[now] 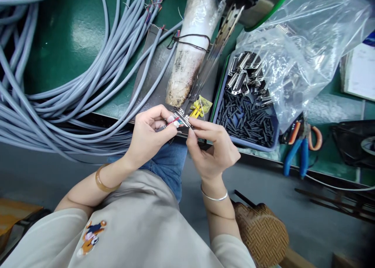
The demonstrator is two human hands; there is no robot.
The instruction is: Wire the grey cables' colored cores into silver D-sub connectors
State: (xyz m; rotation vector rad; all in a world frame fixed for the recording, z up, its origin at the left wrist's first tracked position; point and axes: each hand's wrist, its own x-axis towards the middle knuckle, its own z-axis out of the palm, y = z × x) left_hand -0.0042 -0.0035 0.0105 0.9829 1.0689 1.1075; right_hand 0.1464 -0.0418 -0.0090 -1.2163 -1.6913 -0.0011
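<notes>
My left hand [150,133] is pinched on thin coloured wires at the end of a grey cable, its fingertips beside a small metal connector [182,118]. My right hand [212,145] grips that connector from the right with thumb and forefinger. Both hands are held over the front edge of the green bench [73,29], just below a wrapped, scorched white tool [190,53].
A thick bundle of grey cables [58,100] sweeps across the left of the bench. A blue tray [247,119] holds black tubing pieces and metal connectors, under a clear plastic bag [299,53]. Blue and orange pliers [301,147] lie at the right. A woven stool [260,233] stands below.
</notes>
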